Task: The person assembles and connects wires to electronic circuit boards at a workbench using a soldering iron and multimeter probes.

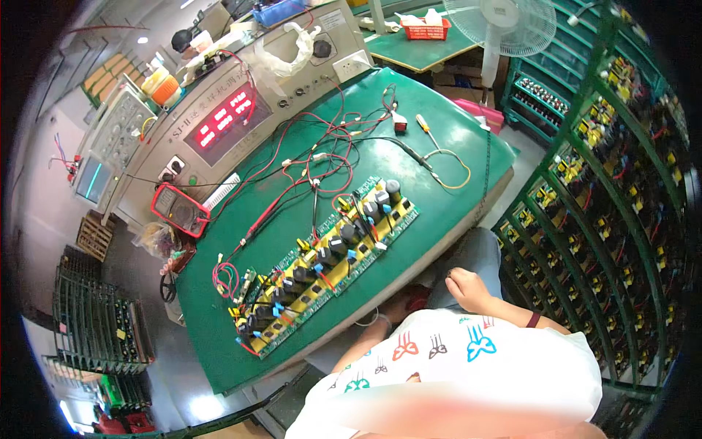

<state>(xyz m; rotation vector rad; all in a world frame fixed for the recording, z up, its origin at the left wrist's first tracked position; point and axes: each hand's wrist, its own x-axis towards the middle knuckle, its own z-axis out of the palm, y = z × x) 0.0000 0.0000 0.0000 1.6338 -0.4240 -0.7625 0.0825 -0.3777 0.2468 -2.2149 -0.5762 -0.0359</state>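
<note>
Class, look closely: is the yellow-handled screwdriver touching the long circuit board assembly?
Apart. The head view shows it plainly: green tabletop is visible between the screwdriver and the circuit board assembly.

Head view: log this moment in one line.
circuit board: on green table | right hand: curled, at thigh | left forearm: near table edge, hand unclear | screwdriver: on table | display: lit red

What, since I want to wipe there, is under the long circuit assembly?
The circuit assembly appears to rest on the green bench, which shows around it. The patch directly beneath is covered, so I can't tell what else, if anything, lies there.
</note>
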